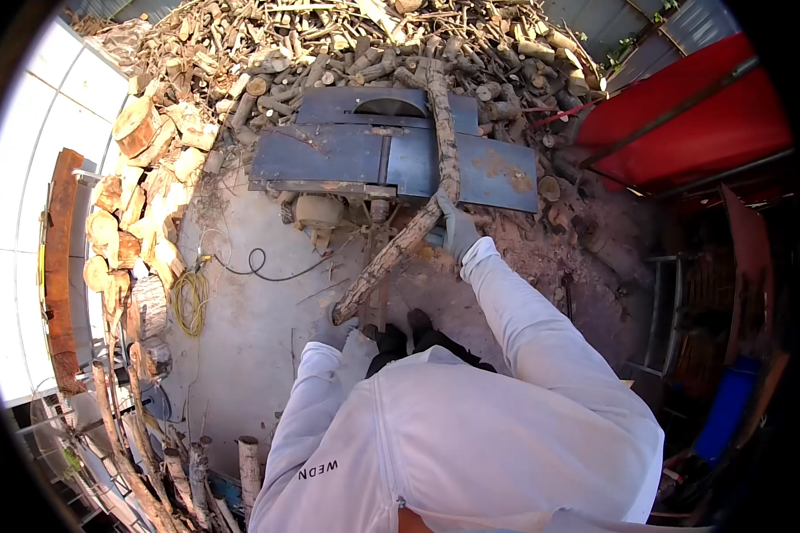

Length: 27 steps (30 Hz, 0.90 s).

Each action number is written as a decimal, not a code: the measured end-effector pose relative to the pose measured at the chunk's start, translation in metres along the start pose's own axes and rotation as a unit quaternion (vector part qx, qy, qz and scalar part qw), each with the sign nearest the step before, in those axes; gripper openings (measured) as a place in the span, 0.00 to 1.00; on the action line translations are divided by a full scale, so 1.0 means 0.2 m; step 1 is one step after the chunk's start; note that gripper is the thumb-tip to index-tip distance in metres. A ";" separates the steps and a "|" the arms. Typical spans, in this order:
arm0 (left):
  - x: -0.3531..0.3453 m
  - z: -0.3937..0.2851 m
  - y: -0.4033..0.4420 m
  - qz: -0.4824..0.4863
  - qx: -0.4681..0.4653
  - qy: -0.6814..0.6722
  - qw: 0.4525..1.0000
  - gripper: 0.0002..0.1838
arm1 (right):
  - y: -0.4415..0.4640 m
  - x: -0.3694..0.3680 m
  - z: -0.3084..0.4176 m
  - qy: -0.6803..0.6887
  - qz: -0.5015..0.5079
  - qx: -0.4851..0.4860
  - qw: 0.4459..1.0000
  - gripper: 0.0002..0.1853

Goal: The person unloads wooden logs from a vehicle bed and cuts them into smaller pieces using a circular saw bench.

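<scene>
A long, crooked log (pixel 391 256) with rough bark lies across a metal saw table (pixel 324 155), its far part resting on the top and its near part sticking out toward me. Part of a round saw blade (pixel 389 107) shows through the table, left of the log. My right hand (pixel 458 229), in a grey glove, is closed around the log at its bend, just off the table's front edge. At the log's near end is my left hand (pixel 336 334), also gloved, holding it from below; its fingers are mostly hidden.
A large pile of cut wood (pixel 329 67) stands behind the table. Split logs (pixel 133 222) are stacked along the left. A yellow cord (pixel 189 302) and a black cable (pixel 258 266) lie on the floor. Upright poles (pixel 173 471) stand at lower left, a red panel (pixel 684 115) at right.
</scene>
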<state>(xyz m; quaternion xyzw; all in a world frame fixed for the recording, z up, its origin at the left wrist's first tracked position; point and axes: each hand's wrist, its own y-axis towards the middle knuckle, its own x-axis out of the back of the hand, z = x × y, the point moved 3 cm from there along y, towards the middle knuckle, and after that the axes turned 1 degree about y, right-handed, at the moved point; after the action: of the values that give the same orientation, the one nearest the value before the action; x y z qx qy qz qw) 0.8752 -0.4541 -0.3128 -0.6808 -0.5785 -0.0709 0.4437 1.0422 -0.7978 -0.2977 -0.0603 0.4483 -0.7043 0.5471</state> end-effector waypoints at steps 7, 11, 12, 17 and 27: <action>-0.01 0.31 0.09 0.040 0.044 -0.117 0.991 0.42 | 0.39 0.01 -0.29 -0.056 0.083 0.100 0.990 0.20; 0.11 0.34 0.13 0.069 0.060 -0.079 0.993 0.41 | 0.16 -0.22 -0.20 0.014 0.080 0.020 0.997 0.19; 0.10 0.41 0.17 0.050 0.030 -0.106 0.993 0.40 | 0.21 -0.21 -0.23 0.000 0.084 0.028 0.996 0.18; 0.17 0.43 0.17 0.018 0.028 -0.128 0.991 0.35 | 0.20 -0.30 -0.24 -0.215 0.116 0.176 0.954 0.27; 0.34 0.50 -0.02 -0.068 0.057 -0.016 0.996 0.36 | 0.05 -0.53 -0.35 -0.082 0.049 0.077 0.993 0.23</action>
<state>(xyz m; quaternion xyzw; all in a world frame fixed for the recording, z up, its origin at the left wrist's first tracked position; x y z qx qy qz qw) 0.8522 -0.3352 -0.3293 -0.6149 -0.6331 -0.0570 0.4667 1.0509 -0.6709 -0.3024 -0.0536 0.3493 -0.7018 0.6186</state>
